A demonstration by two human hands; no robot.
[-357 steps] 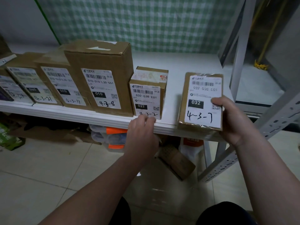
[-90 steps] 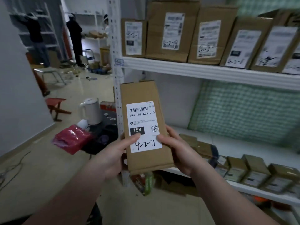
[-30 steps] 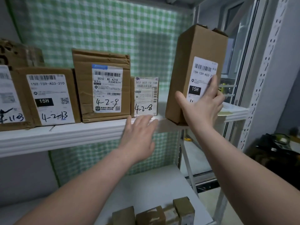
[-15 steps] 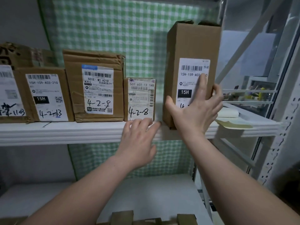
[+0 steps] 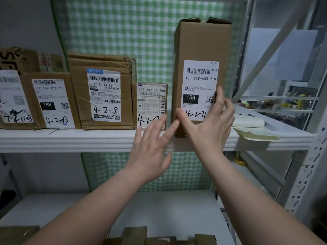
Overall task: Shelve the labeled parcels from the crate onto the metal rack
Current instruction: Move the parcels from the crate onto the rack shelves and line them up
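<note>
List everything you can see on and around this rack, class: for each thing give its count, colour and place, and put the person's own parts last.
Tall parcel: 1, brown card, white label marked 4-2-71, upright on the upper shelf, right of the row.
Small parcel: 1, brown, just left of the tall parcel.
Creased parcel: 1, brown, marked 4-2-9, mid shelf.
Other parcels: at least 2, brown, left end of the shelf.
Upper shelf: 1, white.
Checked cloth: 1, green and white, behind the rack.
Lower boxes: several, brown, bottom edge, partly cut off.
Left hand: open, before the shelf edge.
Right hand: fingers spread against the tall parcel's front.
</note>
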